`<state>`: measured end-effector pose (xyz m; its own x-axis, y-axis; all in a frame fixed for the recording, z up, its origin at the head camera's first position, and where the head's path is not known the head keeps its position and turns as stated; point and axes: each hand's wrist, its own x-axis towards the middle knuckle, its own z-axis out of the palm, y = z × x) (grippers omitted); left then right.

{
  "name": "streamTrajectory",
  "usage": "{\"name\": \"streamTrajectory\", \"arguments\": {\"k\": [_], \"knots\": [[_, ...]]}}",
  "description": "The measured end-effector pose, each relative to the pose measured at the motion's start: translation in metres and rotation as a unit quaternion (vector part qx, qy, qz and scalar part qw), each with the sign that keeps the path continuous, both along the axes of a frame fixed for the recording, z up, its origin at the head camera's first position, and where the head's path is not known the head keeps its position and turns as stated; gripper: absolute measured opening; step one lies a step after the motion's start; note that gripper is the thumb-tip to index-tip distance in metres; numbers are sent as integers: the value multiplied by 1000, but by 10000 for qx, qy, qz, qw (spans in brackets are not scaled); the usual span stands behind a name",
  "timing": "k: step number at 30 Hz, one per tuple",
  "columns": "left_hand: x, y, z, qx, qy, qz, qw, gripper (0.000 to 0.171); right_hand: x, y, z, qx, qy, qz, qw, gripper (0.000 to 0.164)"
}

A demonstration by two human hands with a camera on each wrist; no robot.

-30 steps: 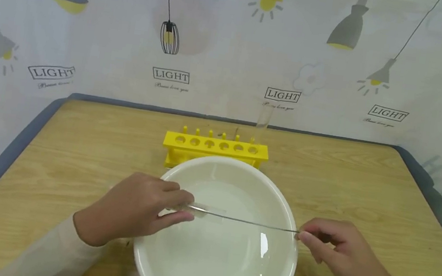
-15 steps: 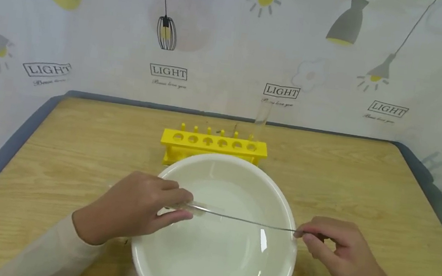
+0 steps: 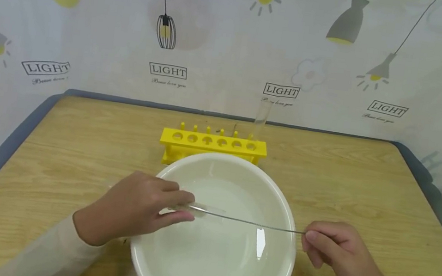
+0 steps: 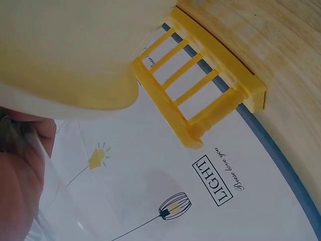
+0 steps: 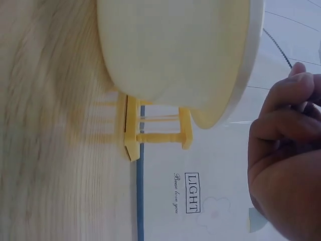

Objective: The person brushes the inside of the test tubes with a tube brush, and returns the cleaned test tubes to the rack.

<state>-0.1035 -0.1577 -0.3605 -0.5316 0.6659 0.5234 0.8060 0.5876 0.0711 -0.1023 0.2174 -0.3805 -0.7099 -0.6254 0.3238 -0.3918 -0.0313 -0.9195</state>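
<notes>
From where I'm standing, the basin (image 3: 209, 257) looks like smooth, hard plastic, shiny enough to throw back bright glints. The yellow rack (image 3: 213, 147) is plain moulded plastic with a softer sheen. The clear tube (image 3: 206, 214) seems to be glass or clear plastic; the thin wire (image 3: 252, 222) is grey metal, ridged as though twisted. The surface (image 3: 365, 185) shows satiny wood grain, and the sleeve (image 3: 59, 252) is matt cloth.

Left fingers (image 3: 178, 196) pinch — right fingers (image 3: 319, 240) pinch too — forearms (image 3: 58, 244) angled inward
</notes>
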Motion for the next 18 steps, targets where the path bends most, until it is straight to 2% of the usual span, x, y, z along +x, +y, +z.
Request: {"name": "streamTrajectory", "arguments": {"k": [5, 11, 14, 18], "knots": [[0, 3, 2, 93, 430, -88, 9990, 20, 1, -1, 6, -175, -1090, 269, 9935, 35], [0, 3, 3, 39, 651, 20, 9979, 22, 0, -4, 7, -635, -2049, 675, 9744, 34], [0, 3, 2, 36, 671, 67, 9977, 22, 0, -7, 8, -639, -2488, 692, 9640, 33], [0, 4, 1, 90, 738, 89, 9972, 23, 1, -10, 13, -434, -2812, 417, 9578, 33]]}}
